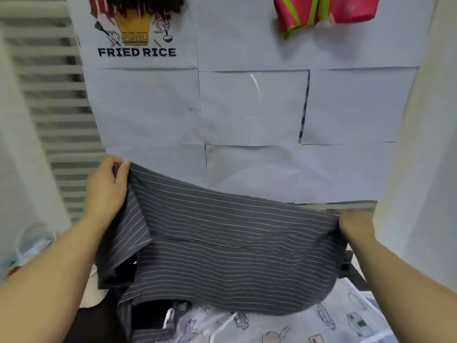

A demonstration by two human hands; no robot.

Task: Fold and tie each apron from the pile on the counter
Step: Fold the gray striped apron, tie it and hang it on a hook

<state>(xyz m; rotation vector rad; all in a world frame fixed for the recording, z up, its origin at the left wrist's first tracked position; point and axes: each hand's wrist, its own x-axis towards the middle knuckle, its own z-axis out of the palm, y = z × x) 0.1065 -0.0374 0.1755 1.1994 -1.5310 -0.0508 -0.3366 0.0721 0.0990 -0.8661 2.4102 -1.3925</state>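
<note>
Grey pinstriped apron (222,243) held up, spread between both hands above a white printed cloth (346,318). Left hand (106,191) pinches the upper left corner, the higher one. Right hand (356,225) grips the right edge, lower. Fabric sags between the grips; the left flap folds under, hanging below the left wrist.
</note>
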